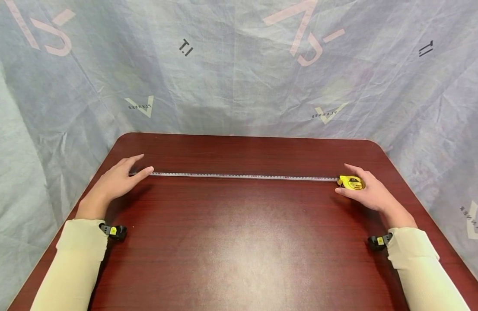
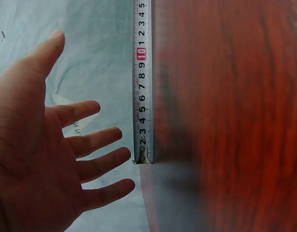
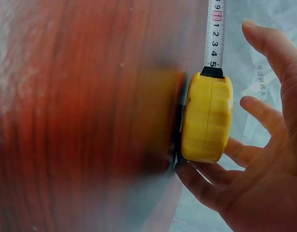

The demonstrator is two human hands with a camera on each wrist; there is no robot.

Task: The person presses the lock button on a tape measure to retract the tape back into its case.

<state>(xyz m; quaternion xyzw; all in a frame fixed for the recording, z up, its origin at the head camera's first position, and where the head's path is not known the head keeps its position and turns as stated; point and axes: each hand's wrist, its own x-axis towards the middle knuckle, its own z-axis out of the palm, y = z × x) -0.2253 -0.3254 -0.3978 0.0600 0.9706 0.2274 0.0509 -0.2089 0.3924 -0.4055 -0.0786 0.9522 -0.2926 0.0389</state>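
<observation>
A yellow tape measure lies at the right of the table, its blade drawn out in a straight line to the left. My left hand hovers by the blade's hooked end, fingers spread and thumb apart. In the left wrist view that metal end hook sits just beyond the fingertips. My right hand is around the yellow case with its thumb and fingers spread. The right wrist view has the case beside the loosely extended fingers, a fingertip right at its lower end; the blade reads about 65 at its mouth.
The dark red wooden table has rounded far corners. Grey printed cloth hangs behind it and along both sides. A small black wrist camera is worn at the left cuff and another at the right cuff.
</observation>
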